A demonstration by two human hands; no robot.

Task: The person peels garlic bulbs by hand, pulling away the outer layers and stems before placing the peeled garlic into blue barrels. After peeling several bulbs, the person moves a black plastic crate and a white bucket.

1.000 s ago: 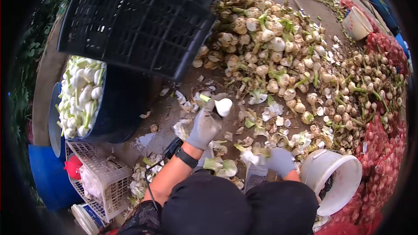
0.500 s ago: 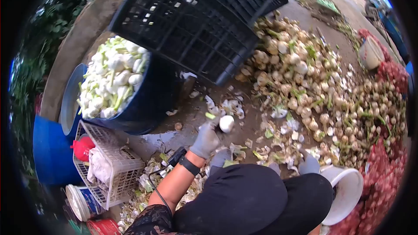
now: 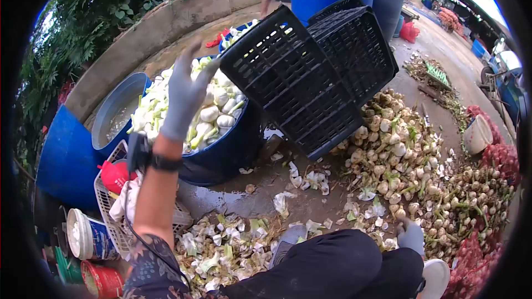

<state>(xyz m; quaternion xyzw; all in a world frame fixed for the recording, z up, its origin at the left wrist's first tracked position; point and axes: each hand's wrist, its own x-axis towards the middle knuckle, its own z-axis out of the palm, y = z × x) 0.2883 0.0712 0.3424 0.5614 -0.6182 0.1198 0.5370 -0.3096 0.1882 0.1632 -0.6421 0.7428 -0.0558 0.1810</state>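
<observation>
While my left hand (image 3: 185,97) is hovering, fingers spread and empty, over the tub (image 3: 221,155) of bulbs (image 3: 213,113), my right hand (image 3: 411,236) is reaching into the pile (image 3: 399,155), its grip unclear

grey gloves on hands (image 3: 185,97); blue tub (image 3: 221,155); white bulbs (image 3: 210,113); black crates (image 3: 310,77); red bag (image 3: 116,176).

Matt black plastic lattice crate (image 3: 310,72)

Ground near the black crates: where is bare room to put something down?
Free: wet ground between blue tub, black crates and peel litter. Crowded: the bulb pile, and the tub heaped with peeled bulbs under the left hand.
</observation>
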